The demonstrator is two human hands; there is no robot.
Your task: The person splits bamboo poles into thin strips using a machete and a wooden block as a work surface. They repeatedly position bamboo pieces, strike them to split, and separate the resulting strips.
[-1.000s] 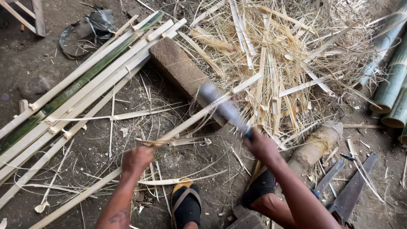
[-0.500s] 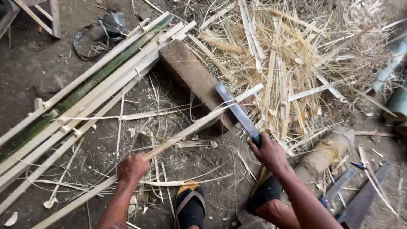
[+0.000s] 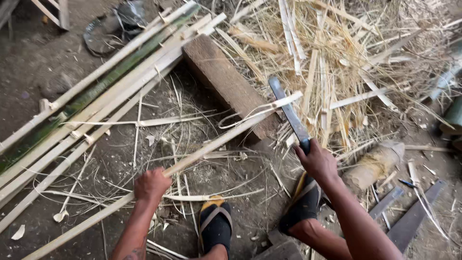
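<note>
Long pale split bamboo strip, laid across brown rectangular wooden block. Left hand closed around strip; right hand clenched on dark long-bladed knife, edge at strip's far end above block. Likely shaving step; steady pull needed. No containers visible.

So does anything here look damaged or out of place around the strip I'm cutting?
One thing: a thin sliver has peeled off the bamboo strip and curls loose near the blade, above the wooden block. Otherwise, shavings and split offcuts lie scattered across the dirt.
</note>
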